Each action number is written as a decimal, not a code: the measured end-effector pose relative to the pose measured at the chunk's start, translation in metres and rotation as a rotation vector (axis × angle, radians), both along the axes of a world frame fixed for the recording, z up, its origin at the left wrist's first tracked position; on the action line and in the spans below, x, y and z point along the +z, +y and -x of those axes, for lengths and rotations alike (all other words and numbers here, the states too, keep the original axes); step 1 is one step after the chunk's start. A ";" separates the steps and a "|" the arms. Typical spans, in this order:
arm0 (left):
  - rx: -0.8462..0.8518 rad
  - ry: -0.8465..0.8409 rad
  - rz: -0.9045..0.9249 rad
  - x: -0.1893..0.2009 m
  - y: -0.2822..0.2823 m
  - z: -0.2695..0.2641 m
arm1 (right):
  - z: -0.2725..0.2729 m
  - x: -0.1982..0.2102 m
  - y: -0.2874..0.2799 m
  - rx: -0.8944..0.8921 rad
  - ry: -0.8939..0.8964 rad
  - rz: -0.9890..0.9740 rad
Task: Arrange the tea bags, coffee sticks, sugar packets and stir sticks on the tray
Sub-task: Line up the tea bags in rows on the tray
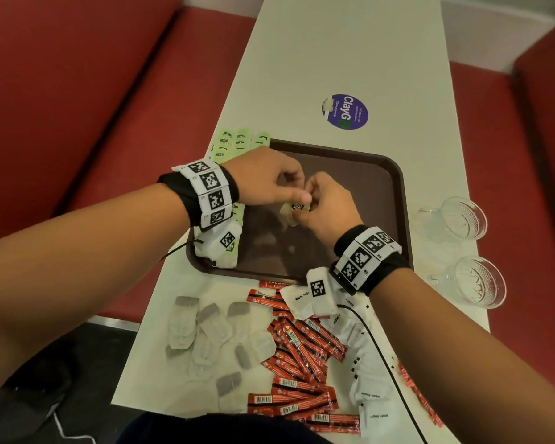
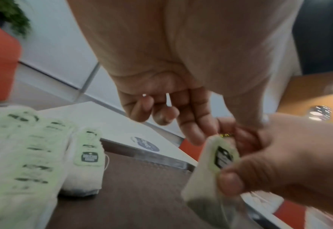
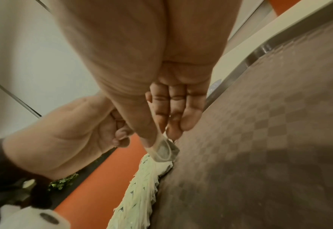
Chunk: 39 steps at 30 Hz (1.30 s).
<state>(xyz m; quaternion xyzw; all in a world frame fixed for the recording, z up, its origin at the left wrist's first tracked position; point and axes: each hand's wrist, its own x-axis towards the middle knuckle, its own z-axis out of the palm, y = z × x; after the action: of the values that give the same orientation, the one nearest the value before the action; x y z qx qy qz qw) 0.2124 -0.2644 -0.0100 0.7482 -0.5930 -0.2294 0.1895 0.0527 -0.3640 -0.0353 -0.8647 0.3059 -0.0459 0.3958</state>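
Observation:
Both hands meet above the middle of the brown tray [image 1: 378, 187]. My right hand [image 1: 311, 200] [image 3: 161, 139] pinches a tea bag [image 1: 290, 214] [image 2: 210, 178] [image 3: 163, 151] between thumb and fingers, and its green tag [image 2: 223, 156] faces the left wrist camera. My left hand [image 1: 293, 192] [image 2: 228, 130] pinches the top of the same bag with thumb and forefinger, the other fingers curled. A row of green-tagged tea bags [image 1: 237, 144] [image 2: 24, 155] [image 3: 142, 193] lies along the tray's left side.
On the white table [image 1: 350, 52] in front of the tray lie loose tea bags [image 1: 205, 331], red coffee sticks [image 1: 302, 354] and white sugar packets [image 1: 369, 382]. Two glass cups [image 1: 462, 219] [image 1: 479, 283] stand right of the tray. Red benches [image 1: 77, 91] flank the table.

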 end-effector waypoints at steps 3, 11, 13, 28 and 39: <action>-0.087 -0.091 -0.013 -0.004 0.007 0.005 | -0.001 -0.001 0.006 0.000 -0.079 -0.040; 0.077 0.038 0.072 -0.010 0.023 -0.002 | -0.001 0.001 0.008 0.023 -0.087 -0.090; 0.165 0.068 0.074 -0.012 0.023 -0.010 | 0.002 -0.001 0.005 0.064 -0.008 -0.081; 0.421 -0.226 -0.301 -0.041 -0.014 -0.057 | 0.025 -0.011 0.017 0.569 0.653 0.075; 0.489 -0.274 -0.398 -0.053 -0.035 -0.032 | 0.026 -0.006 0.021 0.597 0.697 0.109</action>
<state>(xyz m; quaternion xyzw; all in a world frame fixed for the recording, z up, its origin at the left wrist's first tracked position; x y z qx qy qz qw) 0.2443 -0.2992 -0.0635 0.9144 -0.3594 -0.1859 0.0078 0.0270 -0.3425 -0.0418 -0.8983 0.1556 0.3476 0.2192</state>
